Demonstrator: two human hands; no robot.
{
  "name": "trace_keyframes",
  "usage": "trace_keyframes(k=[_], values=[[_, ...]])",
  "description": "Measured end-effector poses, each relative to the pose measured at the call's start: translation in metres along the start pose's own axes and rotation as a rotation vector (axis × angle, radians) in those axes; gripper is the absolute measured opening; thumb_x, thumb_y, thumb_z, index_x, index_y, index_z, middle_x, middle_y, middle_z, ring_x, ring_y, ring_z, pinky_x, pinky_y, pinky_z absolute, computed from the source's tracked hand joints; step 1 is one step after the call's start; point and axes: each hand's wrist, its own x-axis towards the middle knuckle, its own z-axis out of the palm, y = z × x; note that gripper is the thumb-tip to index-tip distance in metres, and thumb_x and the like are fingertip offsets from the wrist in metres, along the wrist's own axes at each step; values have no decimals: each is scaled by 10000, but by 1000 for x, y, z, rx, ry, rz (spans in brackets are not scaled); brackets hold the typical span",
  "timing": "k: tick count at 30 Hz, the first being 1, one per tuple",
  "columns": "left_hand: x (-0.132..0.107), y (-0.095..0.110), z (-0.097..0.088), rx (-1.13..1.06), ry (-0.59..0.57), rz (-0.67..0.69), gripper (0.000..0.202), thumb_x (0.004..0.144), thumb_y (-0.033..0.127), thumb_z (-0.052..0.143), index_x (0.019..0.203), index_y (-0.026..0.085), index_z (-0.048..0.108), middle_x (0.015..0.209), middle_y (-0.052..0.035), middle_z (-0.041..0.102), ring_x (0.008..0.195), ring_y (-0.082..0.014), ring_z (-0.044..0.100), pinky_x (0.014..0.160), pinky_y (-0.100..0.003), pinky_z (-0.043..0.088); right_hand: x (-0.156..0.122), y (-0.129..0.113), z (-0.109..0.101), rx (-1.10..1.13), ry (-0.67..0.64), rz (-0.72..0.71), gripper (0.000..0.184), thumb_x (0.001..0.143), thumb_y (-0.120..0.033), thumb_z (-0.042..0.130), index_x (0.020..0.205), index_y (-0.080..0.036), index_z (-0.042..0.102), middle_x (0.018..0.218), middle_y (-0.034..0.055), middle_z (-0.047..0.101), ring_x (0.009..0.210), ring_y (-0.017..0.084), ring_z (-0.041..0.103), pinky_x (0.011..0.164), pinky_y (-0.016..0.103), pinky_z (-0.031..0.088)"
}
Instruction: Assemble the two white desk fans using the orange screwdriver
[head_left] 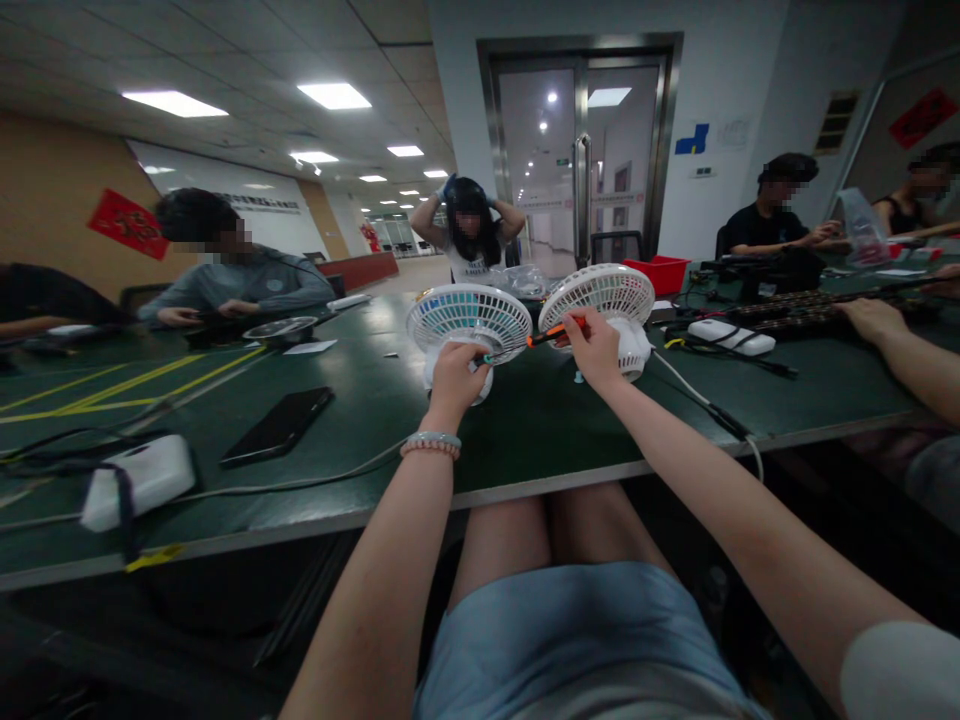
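Note:
Two small white fans stand side by side on the green table: the left fan has bluish blades behind its grille, and the right fan sits just beyond my right hand. My right hand is closed around a screwdriver with an orange and black handle, pointing left. In front of the left fan, my left hand is pinched closed near a small teal piece. What its fingers hold is too small to make out. A small light-blue piece is by the right fan's base.
A black phone and a white power bank with a strap lie to the left. On the right are a cable, another white device and a co-worker's arm. A red bin stands behind the fans. Other people sit around.

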Motion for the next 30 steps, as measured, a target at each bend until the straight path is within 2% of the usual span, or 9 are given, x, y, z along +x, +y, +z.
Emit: trace_keyframes(k=[5,10,12,15,18,22,24,27,30], values=[[0,-1,1,10,6,0,185,713,207,588,881,190,663,852,-46,652,899,-197,556,844,-322,458,0,-1,-2,-31,-7,-26,310,861,-494,445,864,-207,563,727,-3,635,568,129,625,558,263,500],[1,0,1,0,-2,-12,182,707,205,598,877,189,664,854,-49,646,905,-200,557,847,-327,461,0,-4,-3,-31,-1,-5,314,834,-504,486,839,-202,571,652,-19,613,546,126,610,550,257,494],[1,1,0,0,-15,-20,179,711,206,595,876,192,662,858,-47,644,914,-201,555,851,-331,461,0,-2,-1,20,-32,29,333,828,-525,480,853,-203,563,649,-21,605,540,125,604,531,255,492],[0,2,-1,-2,-10,-18,181,711,206,594,880,194,659,859,-45,643,916,-199,552,856,-331,459,0,4,4,148,-146,80,330,847,-528,439,924,-218,523,639,-32,582,510,114,581,484,240,475],[0,3,-1,2,-8,-16,185,712,208,593,885,195,658,863,-46,645,916,-198,550,858,-333,457,-1,9,7,237,-220,108,250,879,-446,412,1010,-237,454,625,-54,549,493,101,555,460,218,450],[0,5,-1,21,-13,-31,186,714,208,595,889,202,658,855,-43,650,920,-204,548,860,-341,455,-2,12,6,257,-222,94,191,866,-283,408,1051,-244,381,644,-67,538,501,99,533,481,224,445],[0,5,0,23,-7,-21,182,716,201,592,886,199,657,852,-43,653,916,-206,547,856,-343,454,-2,11,5,244,-214,90,205,858,-258,412,1057,-243,366,624,-70,523,492,102,521,490,234,443],[0,4,0,17,-4,3,174,716,190,586,875,191,657,851,-45,659,918,-209,544,854,-346,451,-2,8,5,215,-198,102,222,877,-331,413,1073,-242,358,616,-67,522,455,99,498,465,231,416],[0,4,0,9,-2,1,174,714,187,589,874,182,658,858,-48,661,921,-208,546,859,-344,449,-3,5,3,143,-212,104,237,871,-432,432,1001,-235,407,582,-69,513,425,94,473,447,225,380]])
